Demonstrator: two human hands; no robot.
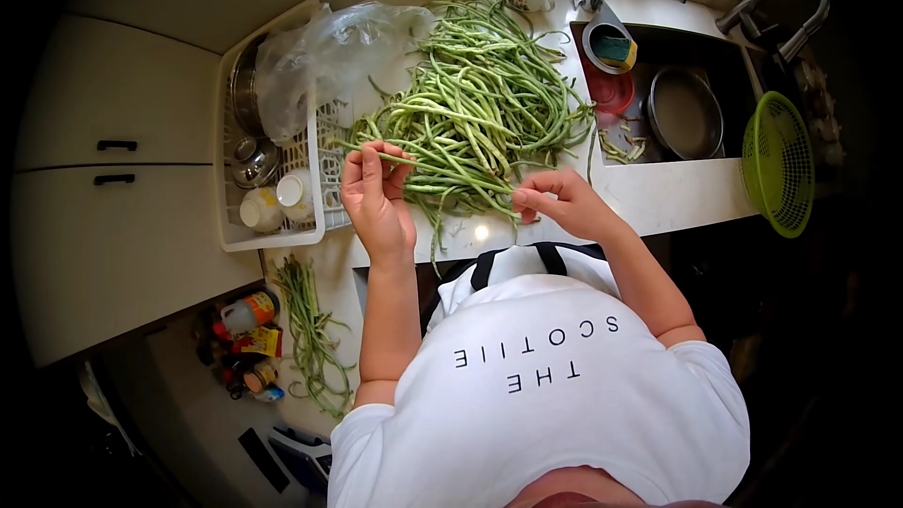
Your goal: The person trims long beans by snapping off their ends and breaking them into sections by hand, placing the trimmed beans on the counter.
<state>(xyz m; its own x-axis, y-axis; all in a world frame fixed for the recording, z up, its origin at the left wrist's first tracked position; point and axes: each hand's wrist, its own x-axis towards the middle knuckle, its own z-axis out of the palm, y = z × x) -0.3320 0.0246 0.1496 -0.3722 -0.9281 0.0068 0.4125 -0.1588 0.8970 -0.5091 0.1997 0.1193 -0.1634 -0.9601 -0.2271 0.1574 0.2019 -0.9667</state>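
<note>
A big heap of green long beans (480,85) covers the counter in front of me. My left hand (380,202) is closed at the heap's near left side, pinching a long bean (381,158) between thumb and fingers. At the near right edge of the heap, my right hand (564,204) is closed too, thumb and fingertips pinched on the end of a long bean. Whether both hands grip the same bean is hard to make out among the others. A few bean tips hang over the counter's front edge between my arms.
A white dish rack (318,155) with bowls and a clear plastic bag (329,56) stands left. Right is a sink with a metal basin (685,113), a red bowl (611,91) and bean scraps; a green colander (779,165) stands beside it. More long beans (310,339) lie lower left.
</note>
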